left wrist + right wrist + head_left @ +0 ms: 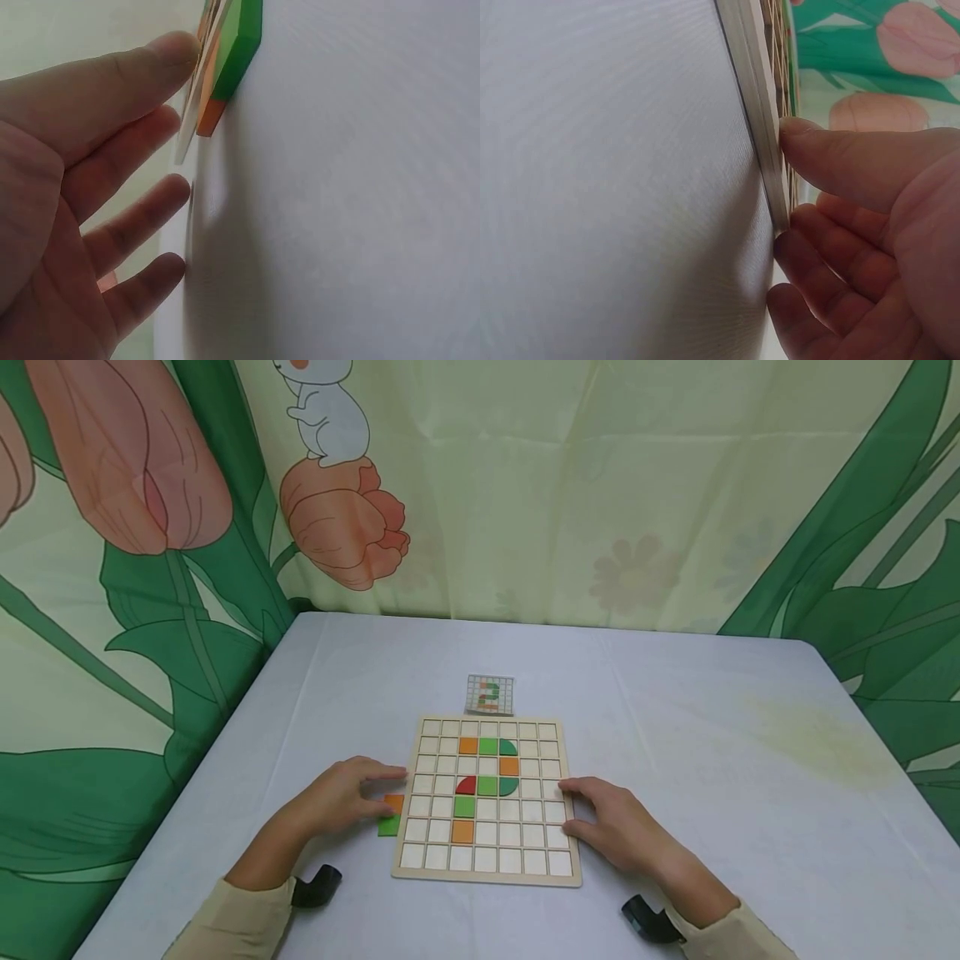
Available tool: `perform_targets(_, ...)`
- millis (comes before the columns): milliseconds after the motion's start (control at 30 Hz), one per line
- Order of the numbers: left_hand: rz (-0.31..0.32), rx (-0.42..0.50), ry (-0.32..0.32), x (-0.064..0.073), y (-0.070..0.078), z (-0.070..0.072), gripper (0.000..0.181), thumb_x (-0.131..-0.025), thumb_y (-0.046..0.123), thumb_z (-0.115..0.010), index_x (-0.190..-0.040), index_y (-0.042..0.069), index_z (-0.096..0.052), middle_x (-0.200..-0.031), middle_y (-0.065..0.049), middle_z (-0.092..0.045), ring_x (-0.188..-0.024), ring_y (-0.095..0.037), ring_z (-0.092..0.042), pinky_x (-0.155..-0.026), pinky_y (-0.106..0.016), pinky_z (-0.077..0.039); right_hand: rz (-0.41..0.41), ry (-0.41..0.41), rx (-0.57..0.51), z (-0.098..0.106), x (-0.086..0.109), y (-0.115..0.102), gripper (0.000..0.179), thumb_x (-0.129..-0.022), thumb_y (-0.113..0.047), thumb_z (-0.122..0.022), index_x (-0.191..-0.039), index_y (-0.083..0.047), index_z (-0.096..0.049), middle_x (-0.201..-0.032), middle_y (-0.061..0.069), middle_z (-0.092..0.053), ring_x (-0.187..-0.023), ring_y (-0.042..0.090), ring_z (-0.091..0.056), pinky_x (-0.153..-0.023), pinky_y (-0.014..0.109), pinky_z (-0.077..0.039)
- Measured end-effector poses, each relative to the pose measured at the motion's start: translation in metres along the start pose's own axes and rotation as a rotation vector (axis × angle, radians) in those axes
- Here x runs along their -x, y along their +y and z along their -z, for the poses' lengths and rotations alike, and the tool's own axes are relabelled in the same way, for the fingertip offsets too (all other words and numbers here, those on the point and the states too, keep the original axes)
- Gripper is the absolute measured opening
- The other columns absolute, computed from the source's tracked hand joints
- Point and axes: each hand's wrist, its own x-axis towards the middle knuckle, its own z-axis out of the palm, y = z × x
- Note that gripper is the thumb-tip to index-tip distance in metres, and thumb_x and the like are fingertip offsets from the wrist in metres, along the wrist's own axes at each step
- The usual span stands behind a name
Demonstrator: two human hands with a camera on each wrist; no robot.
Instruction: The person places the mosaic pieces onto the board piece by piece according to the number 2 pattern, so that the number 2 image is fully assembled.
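Note:
A square wooden grid board (487, 882) lies on the table with orange, green, dark green and red tiles in some of its cells. The tiles include a rounded red one (466, 786) and an orange one (462, 832) lower down. My left hand (347, 795) is at the board's left edge, fingers extended and thumb near a loose orange tile (393, 802) and a loose green tile (388, 826). Along the right edge, the thumb and fingertips of my right hand (621, 822) touch the frame. The right wrist view shows that thumb (840, 161) against the rim.
Beyond the board's far edge lies a small pattern card (490, 695) with a coloured grid design. A white cloth covers the table (675, 710). Behind it hangs a curtain (525, 485) printed with flowers and a white animal.

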Motion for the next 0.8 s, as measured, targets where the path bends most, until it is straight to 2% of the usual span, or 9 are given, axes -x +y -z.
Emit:
perform_targets(267,0.031,-0.011,0.005,-0.0037,-0.0017,-0.0021,0.049,-0.079,0.012,-0.085,-0.125,0.008,-0.071,-0.123,-0.005,-0.068,-0.119,-0.030,-0.058,-0.098,-0.049,-0.047,-0.007,-0.003,0.007,0.0003,0.0003,-0.0006,0.048,-0.089,-0.015,-0.074,-0.134,-0.004,-0.060,-0.135,0.010,-0.059,-0.130,0.033,-0.051,-0.106,0.052,-0.039)
perform_targets(800,0.066,-0.029,0.012,-0.0066,-0.0008,-0.0040,0.043,-0.079,0.015,-0.086,-0.120,0.009,-0.074,-0.118,-0.003,-0.068,-0.116,-0.028,-0.058,-0.097,-0.048,-0.047,0.015,0.008,0.011,0.0000,0.0000,0.0002,0.047,-0.088,-0.013,-0.074,-0.132,-0.003,-0.060,-0.134,0.010,-0.060,-0.128,0.033,-0.053,-0.106,0.051,-0.040)
